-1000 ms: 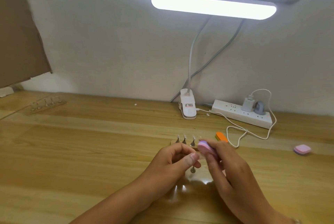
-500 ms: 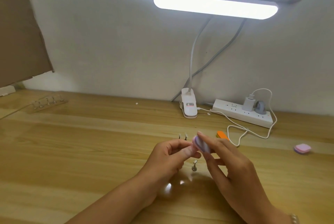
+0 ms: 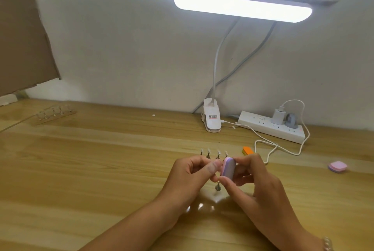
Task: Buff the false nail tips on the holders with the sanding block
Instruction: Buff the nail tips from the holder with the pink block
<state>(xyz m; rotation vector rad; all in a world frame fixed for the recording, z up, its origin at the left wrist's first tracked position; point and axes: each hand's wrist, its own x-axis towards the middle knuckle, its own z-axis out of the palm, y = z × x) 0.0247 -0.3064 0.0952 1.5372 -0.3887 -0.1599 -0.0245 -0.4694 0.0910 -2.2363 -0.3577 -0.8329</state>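
Observation:
My right hand [image 3: 253,180] grips a small purple-and-pink sanding block [image 3: 228,166] between thumb and fingers, held upright. My left hand [image 3: 190,173] pinches a single nail holder [image 3: 218,187], whose metal base hangs below my fingers; its nail tip is hidden between my thumb and the block. The block's face lies against my left thumb tip. Behind my hands a row of several holders with pale nail tips [image 3: 213,153] stands on the wooden table [image 3: 101,159].
An orange sanding block [image 3: 248,150] lies just behind my right hand. A pink block [image 3: 337,166] sits far right. A second strip of holders [image 3: 54,114] is at far left. A clip lamp [image 3: 211,118], power strip [image 3: 271,127] and white cable [image 3: 283,147] stand along the wall.
The sanding block has shifted in my right hand, first tilting up toward my left thumb, then standing upright against it. Several holders behind my hands show again.

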